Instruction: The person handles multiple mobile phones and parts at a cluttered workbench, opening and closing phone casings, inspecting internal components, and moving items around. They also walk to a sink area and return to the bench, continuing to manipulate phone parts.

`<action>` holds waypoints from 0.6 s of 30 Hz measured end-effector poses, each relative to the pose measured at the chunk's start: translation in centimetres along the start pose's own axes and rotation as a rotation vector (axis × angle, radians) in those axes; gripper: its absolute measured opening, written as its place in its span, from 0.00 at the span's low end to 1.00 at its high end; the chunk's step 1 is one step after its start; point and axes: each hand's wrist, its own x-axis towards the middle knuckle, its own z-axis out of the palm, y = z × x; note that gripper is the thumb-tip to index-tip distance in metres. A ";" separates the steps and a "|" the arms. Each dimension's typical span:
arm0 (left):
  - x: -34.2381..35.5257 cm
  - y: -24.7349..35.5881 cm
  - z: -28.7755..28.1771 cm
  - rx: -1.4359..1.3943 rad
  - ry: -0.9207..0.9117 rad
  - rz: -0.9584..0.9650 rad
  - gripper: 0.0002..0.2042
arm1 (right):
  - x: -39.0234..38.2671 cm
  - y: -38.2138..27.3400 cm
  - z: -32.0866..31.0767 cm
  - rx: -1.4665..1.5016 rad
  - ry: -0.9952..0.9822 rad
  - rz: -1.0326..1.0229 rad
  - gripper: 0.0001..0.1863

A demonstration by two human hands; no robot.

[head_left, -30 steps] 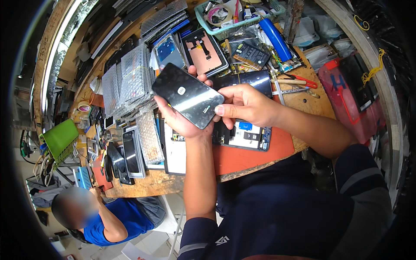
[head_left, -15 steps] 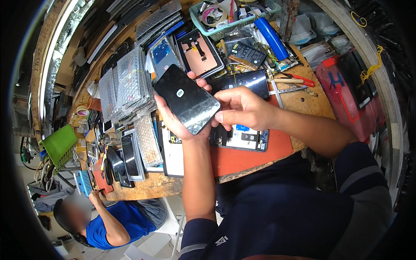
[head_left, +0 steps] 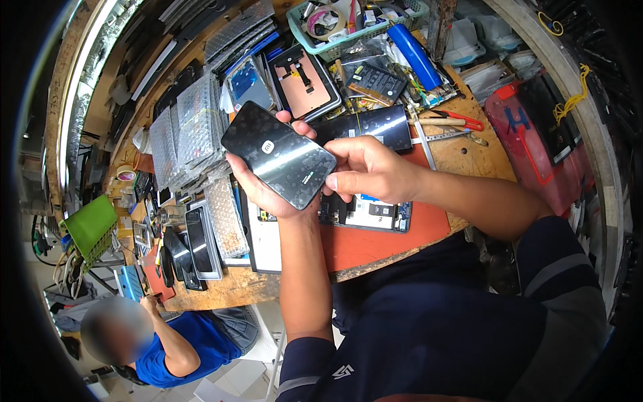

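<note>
My left hand (head_left: 258, 181) is wrapped round a black smartphone (head_left: 281, 154), its glossy, smudged back facing up and tilted. My right hand (head_left: 362, 167) grips that phone's right-hand lower edge with thumb and curled fingers. Below the phone, an opened tablet-like device (head_left: 378, 219) with its insides showing lies on an orange mat (head_left: 355, 249), partly hidden by my hands. Behind my right hand is a flat dark glossy panel (head_left: 395, 124). Stacks of bubble-wrapped sheets (head_left: 191, 127) lie to the left of the phone.
A teal basket (head_left: 308, 37) of parts, a blue cylinder (head_left: 415, 57), pliers (head_left: 469, 122) and a bare pink-backed panel (head_left: 301, 94) crowd the wooden bench (head_left: 475, 167). Phones in a tray (head_left: 204, 244) lie left. A co-worker in blue (head_left: 187, 342) sits at lower left.
Both my hands have shifted slightly left with the phone, which has tilted a little, so the sheen across its back has moved. Both keep their hold.
</note>
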 end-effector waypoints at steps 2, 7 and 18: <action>0.0 0.1 0.1 -0.004 -0.015 0.011 0.37 | 0.0 -0.2 0.2 -0.003 0.000 0.015 0.13; -0.1 0.1 -0.3 0.042 -0.092 0.062 0.32 | -0.2 0.2 0.7 0.056 0.009 -0.005 0.12; -0.1 0.0 -0.4 0.029 -0.140 0.079 0.33 | -0.3 1.0 1.4 0.132 0.027 -0.009 0.29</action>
